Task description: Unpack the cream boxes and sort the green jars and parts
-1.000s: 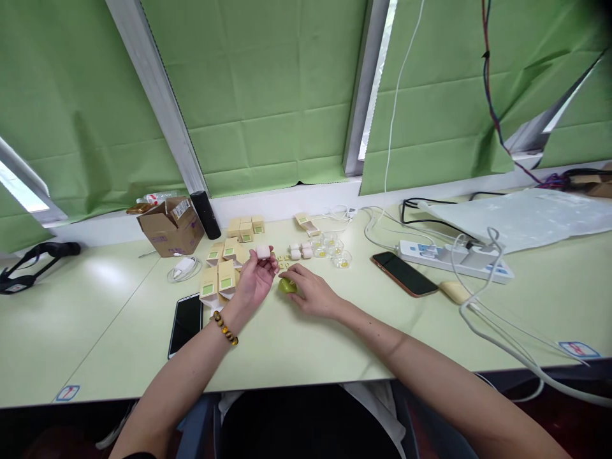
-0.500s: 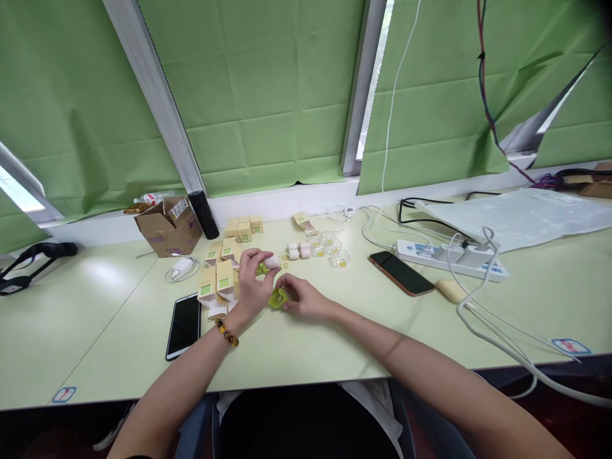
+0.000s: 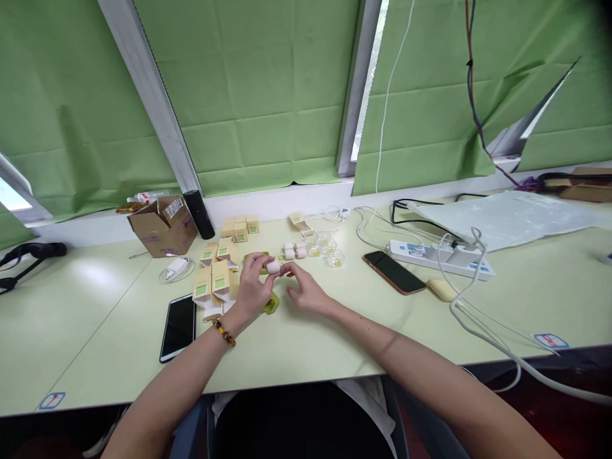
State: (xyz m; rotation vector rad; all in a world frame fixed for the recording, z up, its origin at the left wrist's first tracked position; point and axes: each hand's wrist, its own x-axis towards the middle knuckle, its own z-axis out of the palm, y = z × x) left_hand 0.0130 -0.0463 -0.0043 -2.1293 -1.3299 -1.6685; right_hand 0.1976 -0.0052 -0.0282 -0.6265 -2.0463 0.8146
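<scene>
Between its thumb and fingers, my left hand holds a small pale pink rounded piece. The fingertips of my right hand reach the right end of that piece, with the thumb apart from them. A small green cup-like piece lies on the table just below the hands. Partly hidden behind my left fingers is another green piece. Several similar pale pink pieces stand beyond the hands, beside clear containers with yellow bits.
Small cream boxes with green squares stand left of my hands, near a dark phone. A brown carton and black cylinder are behind. Rightward lie another phone, a power strip and loose white cables.
My right hand has let go of the green piece, which now lies on the table. Its fingertips have moved up to the pale pink piece in my left hand.
</scene>
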